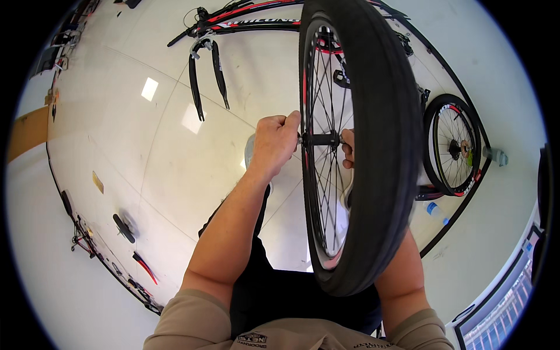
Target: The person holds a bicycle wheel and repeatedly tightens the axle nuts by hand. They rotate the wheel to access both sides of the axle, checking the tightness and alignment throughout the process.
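Observation:
A bicycle wheel (379,146) with a black tyre and dark spokes stands upright in front of me, lifted off the floor. My left hand (277,140) is closed on the left end of its hub axle, thumb pointing up. On the other side, my right hand (348,149) has its fingers curled at the right end of the axle, seen through the spokes. The tyre hides the rest of that hand and the wrist. Between both hands runs the black hub (321,140).
A black and red bicycle frame (256,24) lies ahead, its fork (204,76) toward me. Another wheel (452,146) rests by the right wall near plastic bottles (434,211). Bike parts, including a red and black strip (144,267), lie along the left.

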Demonstrator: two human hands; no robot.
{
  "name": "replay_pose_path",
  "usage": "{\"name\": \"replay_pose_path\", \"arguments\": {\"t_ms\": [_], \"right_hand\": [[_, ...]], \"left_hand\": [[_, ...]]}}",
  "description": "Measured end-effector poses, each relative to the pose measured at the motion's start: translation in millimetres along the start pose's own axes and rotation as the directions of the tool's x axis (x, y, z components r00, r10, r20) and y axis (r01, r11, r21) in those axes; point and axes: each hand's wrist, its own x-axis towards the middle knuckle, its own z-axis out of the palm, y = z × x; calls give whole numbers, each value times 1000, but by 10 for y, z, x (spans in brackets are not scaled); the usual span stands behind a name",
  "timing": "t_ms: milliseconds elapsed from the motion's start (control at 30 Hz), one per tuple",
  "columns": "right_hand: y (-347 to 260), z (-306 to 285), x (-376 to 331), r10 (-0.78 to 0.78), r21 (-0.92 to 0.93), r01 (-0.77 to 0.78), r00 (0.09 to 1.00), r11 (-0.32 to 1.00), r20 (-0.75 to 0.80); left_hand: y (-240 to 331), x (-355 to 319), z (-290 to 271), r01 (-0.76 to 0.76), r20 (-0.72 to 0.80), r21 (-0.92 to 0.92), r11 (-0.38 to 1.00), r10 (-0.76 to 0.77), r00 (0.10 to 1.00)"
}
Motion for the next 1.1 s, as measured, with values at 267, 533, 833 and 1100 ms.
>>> {"name": "replay_pose_path", "arguments": {"t_ms": [267,533,833,1100], "right_hand": [[-46,124,-40,17,154,-10,999,988,-49],[-56,57,-33,-2,43,3,1000,999,-21],[-85,94,-75,14,135,-8,999,991,-45],[-102,111,-62,53,208,-39,997,977,-62]], "left_hand": [[126,-25,9,96,-41,124,988,-91,995],[240,-92,-27,64,2,234,970,-66,998],[282,-110,-15,63,17,206,977,-68,998],[169,-46,-18,2,10,198,980,-4,1000]]}}
